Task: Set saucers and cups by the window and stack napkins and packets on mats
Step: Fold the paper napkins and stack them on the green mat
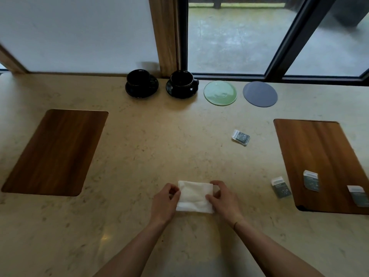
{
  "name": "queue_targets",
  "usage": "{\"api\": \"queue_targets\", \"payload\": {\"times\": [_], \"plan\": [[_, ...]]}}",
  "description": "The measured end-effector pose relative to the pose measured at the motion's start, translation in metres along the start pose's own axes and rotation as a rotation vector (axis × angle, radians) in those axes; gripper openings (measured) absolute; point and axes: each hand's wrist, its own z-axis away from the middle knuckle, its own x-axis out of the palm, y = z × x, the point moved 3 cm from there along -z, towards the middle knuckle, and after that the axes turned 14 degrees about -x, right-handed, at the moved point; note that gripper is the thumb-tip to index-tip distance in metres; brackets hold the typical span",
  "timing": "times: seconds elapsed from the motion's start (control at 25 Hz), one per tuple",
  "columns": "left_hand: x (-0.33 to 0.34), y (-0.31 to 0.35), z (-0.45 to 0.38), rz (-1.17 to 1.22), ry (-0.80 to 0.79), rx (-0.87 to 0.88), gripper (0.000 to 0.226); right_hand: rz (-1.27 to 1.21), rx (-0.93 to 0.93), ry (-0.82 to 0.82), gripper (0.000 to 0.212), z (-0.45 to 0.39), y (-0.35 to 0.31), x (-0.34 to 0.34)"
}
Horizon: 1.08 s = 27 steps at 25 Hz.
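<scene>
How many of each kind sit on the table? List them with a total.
Cups: 2
Saucers: 3
Coaster: 1
Mats: 2
Packets: 4
Napkin: 1
Total: 13

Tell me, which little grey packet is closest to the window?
The small grey-and-white packet lying alone on the stone table, just below the green glass saucer. The other three packets sit much nearer the person, on or beside the right wooden mat.

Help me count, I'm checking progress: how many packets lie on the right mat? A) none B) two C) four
B: two packets lie on the right mat; two others lie on the table.
</scene>
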Motion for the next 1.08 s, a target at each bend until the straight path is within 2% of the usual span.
{"api": "queue_targets", "payload": {"times": [0.28, 0.4, 0.48, 0.56, 0.64, 0.76, 0.88, 1.08], "plan": [[-0.001, -0.003, 0.003, -0.134, 0.062, 0.068, 0.006, 0.062, -0.018, -0.017, 0.053, 0.002, -0.002, -0.001], [-0.005, -0.006, 0.003, -0.203, 0.155, 0.085, 0.014, 0.170, -0.017, 0.029, 0.051, 0.005, -0.003, -0.005], [-0.006, -0.006, 0.001, -0.300, 0.230, 0.212, 0.018, 0.322, -0.116, 0.129, 0.048, 0.008, -0.005, -0.007], [-0.003, -0.002, 0.001, -0.408, 0.279, 0.436, 0.021, 0.492, -0.327, 0.166, 0.043, 0.009, -0.009, -0.004], [0.003, 0.005, 0.001, -0.490, 0.260, 0.619, 0.027, 0.621, -0.491, 0.110, 0.042, 0.007, -0.011, 0.001], [0.017, 0.005, -0.001, -0.662, 0.122, 0.744, 0.045, 0.713, -0.595, -0.050, 0.054, 0.008, -0.010, 0.015], [0.026, -0.005, -0.001, -0.807, 0.016, 0.728, 0.054, 0.735, -0.563, -0.149, 0.062, 0.011, -0.004, 0.025], [0.026, -0.021, 0.001, -0.901, -0.036, 0.616, 0.060, 0.734, -0.468, -0.277, 0.065, 0.014, 0.012, 0.028]]}}
